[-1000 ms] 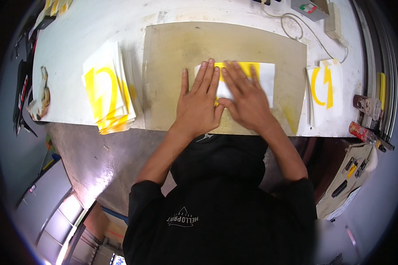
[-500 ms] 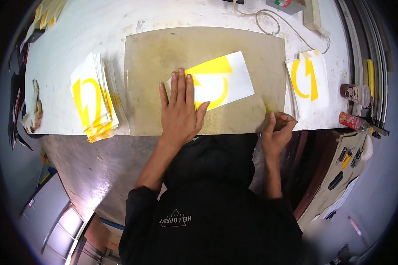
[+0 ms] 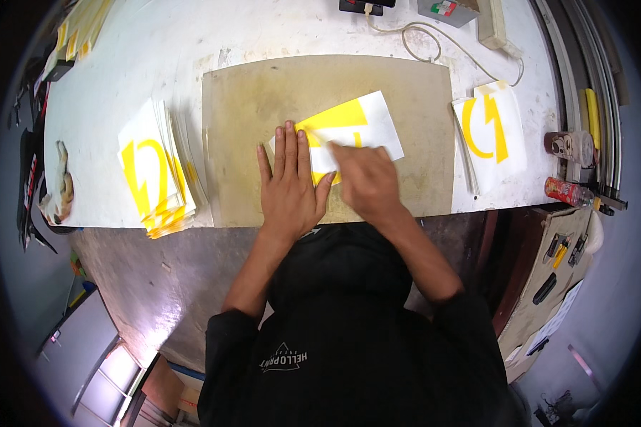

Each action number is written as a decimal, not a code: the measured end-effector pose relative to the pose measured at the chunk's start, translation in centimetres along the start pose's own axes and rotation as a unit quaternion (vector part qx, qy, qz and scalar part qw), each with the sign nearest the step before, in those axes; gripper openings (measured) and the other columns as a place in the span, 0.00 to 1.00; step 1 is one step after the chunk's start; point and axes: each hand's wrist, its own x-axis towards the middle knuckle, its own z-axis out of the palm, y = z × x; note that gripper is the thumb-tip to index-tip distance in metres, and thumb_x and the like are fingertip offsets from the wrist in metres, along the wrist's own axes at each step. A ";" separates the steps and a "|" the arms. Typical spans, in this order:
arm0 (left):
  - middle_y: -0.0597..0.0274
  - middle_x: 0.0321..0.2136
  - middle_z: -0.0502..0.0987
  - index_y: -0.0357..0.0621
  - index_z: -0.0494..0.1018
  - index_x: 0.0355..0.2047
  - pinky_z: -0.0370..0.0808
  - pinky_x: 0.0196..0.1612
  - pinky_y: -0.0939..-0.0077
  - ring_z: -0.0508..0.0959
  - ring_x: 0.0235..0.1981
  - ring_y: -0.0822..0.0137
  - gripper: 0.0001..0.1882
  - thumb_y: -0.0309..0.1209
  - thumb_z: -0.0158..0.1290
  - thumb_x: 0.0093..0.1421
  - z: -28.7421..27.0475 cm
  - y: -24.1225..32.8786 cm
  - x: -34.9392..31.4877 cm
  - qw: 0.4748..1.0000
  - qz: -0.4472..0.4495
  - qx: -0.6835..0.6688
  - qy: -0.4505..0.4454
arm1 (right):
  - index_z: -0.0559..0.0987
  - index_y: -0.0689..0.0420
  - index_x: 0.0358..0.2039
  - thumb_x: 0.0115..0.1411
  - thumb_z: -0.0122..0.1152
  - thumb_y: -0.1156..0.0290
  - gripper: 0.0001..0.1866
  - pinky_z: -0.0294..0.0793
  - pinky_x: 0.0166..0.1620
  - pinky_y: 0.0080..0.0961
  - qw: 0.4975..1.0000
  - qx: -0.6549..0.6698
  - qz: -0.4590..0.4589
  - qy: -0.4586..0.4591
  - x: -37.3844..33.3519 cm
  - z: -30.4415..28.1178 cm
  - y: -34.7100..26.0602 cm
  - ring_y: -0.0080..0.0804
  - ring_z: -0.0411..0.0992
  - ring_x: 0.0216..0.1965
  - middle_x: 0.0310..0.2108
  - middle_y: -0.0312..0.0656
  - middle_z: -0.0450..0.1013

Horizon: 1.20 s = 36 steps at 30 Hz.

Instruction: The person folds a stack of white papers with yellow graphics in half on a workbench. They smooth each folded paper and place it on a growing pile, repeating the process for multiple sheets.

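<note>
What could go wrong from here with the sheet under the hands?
1. Slip: the left hand presses only the left part of the printed sheet, so its uncovered right end might pivot.
2. Fingers: the right hand, blurred, is close to the left thumb; they could bump.
3. Spill: the left stack overhangs the front edge of the table, so a knock might tip some sheets off.
</note>
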 end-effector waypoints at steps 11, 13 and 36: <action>0.44 0.68 0.65 0.38 0.70 0.63 0.47 0.74 0.45 0.59 0.72 0.46 0.33 0.53 0.48 0.70 -3.7 0.9 1.2 0.993 -0.019 -0.118 0.022 | 0.83 0.62 0.46 0.53 0.68 0.85 0.18 0.68 0.37 0.37 0.984 -0.082 0.069 0.141 -0.6 -3.5 3.9 0.40 0.72 0.29 0.30 0.42 0.76; 0.46 0.67 0.68 0.39 0.73 0.61 0.44 0.75 0.46 0.59 0.73 0.48 0.33 0.55 0.40 0.73 -4.3 -0.8 4.6 0.966 0.010 -0.259 0.000 | 0.83 0.62 0.45 0.51 0.68 0.85 0.19 0.68 0.39 0.36 0.993 -0.042 0.014 0.109 0.5 -2.7 2.6 0.39 0.73 0.30 0.31 0.42 0.77; 0.48 0.56 0.75 0.50 0.82 0.52 0.52 0.73 0.40 0.68 0.64 0.48 0.25 0.44 0.69 0.55 -3.9 -2.2 4.6 0.992 0.115 -0.059 0.002 | 0.85 0.54 0.44 0.46 0.68 0.78 0.22 0.69 0.51 0.45 0.996 0.037 -0.023 -0.072 -7.5 -4.8 -2.4 0.36 0.73 0.44 0.44 0.38 0.77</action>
